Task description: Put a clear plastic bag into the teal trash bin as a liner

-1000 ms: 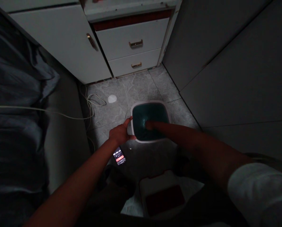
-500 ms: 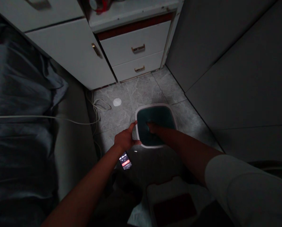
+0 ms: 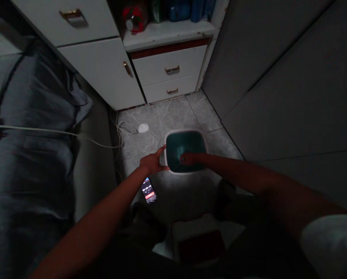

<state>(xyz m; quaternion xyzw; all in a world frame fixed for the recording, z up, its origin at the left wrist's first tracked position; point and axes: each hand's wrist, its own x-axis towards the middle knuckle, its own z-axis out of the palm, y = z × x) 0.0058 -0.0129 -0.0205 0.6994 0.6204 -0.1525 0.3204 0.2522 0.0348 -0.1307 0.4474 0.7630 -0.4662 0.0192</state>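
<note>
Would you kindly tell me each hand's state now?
Left hand: spread open against the basin.
Right hand: inside the basin; open or closed, cannot tell.

- Basin (image 3: 188,136): rounded rectangle, teal interior, pale rim (contents too dark to identify).
- Pose: upright, long axis 9-to-3 o'clock.
- Location: tiled floor (image 3: 169,116), 4 o'clock from view centre.

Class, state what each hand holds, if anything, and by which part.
Left hand: the basin, fingers spread against its left rim. Right hand: inside the basin; any grip cannot be told.
</note>
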